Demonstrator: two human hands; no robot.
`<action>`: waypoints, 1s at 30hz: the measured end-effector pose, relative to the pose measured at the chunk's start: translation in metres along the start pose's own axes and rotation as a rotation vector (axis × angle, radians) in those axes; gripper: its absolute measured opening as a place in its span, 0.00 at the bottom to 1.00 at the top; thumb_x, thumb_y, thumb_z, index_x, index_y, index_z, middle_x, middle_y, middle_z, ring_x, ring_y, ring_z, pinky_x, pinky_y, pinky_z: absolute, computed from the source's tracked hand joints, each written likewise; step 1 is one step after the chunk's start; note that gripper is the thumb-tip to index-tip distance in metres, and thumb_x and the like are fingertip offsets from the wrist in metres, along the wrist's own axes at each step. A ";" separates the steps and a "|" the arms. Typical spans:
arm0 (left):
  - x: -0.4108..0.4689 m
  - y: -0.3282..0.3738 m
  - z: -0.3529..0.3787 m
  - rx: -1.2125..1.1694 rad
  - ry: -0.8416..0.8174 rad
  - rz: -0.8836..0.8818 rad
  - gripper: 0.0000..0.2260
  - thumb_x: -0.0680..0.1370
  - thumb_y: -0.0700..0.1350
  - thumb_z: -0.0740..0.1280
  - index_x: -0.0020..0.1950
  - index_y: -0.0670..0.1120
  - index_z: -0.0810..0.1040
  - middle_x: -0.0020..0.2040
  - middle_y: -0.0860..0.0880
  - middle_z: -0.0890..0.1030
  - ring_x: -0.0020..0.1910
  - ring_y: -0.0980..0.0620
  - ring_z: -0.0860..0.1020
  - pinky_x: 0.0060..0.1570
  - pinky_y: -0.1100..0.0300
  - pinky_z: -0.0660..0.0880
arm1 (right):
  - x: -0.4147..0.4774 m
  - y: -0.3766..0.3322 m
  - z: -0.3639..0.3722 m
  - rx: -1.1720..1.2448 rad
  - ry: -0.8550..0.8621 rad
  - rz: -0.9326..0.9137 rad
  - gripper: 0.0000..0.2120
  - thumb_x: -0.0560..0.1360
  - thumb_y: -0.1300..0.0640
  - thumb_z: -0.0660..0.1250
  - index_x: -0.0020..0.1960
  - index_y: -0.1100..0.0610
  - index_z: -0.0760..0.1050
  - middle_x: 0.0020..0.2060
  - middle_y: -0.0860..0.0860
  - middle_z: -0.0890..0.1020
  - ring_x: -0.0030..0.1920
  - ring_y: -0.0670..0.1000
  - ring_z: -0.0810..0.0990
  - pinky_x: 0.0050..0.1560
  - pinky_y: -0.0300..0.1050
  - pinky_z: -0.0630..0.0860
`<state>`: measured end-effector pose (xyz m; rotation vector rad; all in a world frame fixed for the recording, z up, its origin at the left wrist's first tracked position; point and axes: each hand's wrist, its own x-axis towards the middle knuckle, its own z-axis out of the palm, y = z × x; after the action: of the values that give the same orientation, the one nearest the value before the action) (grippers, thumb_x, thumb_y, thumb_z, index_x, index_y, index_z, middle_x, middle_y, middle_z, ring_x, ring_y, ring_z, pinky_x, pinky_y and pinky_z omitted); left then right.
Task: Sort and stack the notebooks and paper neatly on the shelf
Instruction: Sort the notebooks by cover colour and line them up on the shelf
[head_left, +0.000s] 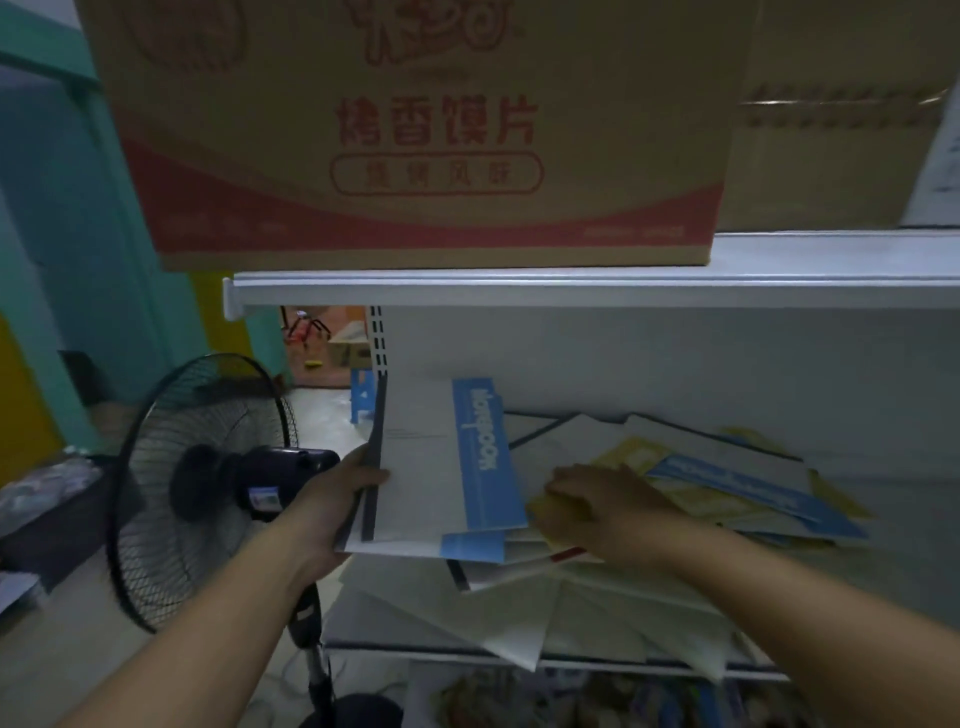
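Observation:
My left hand (335, 499) grips the left edge of a small stack of white notebooks (431, 462) with a blue "NOTEBOOK" band, held above the front of the white shelf (395, 631). My right hand (597, 506) is closed on a yellow notebook (543, 506) at the left end of a messy pile. That pile of blue, yellow and white notebooks (727, 488) fans out to the right on the shelf. Loose white paper sheets (519, 618) lie spread on the shelf under my hands, some hanging over the front edge.
A large cardboard box with red print (415, 130) sits on the upper shelf (571, 291), a plain carton (831, 119) beside it. A black standing fan (208, 483) is close to the left of the shelf. Packaged goods (571, 701) fill the shelf below.

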<state>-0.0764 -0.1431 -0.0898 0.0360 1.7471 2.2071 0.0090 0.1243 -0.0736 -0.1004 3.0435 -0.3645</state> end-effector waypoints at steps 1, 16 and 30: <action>-0.001 0.000 -0.002 -0.011 0.008 -0.002 0.15 0.78 0.34 0.57 0.56 0.50 0.78 0.50 0.42 0.82 0.46 0.43 0.79 0.41 0.53 0.74 | -0.003 -0.001 -0.002 0.026 0.025 0.018 0.23 0.80 0.42 0.53 0.69 0.52 0.68 0.70 0.50 0.68 0.70 0.52 0.66 0.71 0.49 0.60; -0.051 0.025 0.064 0.179 -0.195 -0.037 0.09 0.79 0.36 0.59 0.55 0.40 0.78 0.38 0.42 0.85 0.32 0.45 0.83 0.28 0.59 0.77 | -0.068 0.029 -0.035 -0.055 1.056 -0.545 0.20 0.81 0.51 0.55 0.46 0.58 0.83 0.45 0.51 0.86 0.40 0.51 0.85 0.39 0.41 0.79; -0.094 -0.094 0.356 0.324 -0.509 -0.046 0.13 0.79 0.37 0.62 0.62 0.46 0.73 0.54 0.41 0.83 0.51 0.41 0.82 0.46 0.51 0.78 | -0.266 0.219 -0.032 0.745 0.685 0.296 0.18 0.77 0.51 0.65 0.66 0.50 0.68 0.66 0.43 0.69 0.64 0.45 0.71 0.62 0.37 0.66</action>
<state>0.1129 0.1859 -0.0739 0.5721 1.7512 1.6629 0.2592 0.3639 -0.0774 0.6249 3.1679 -1.7552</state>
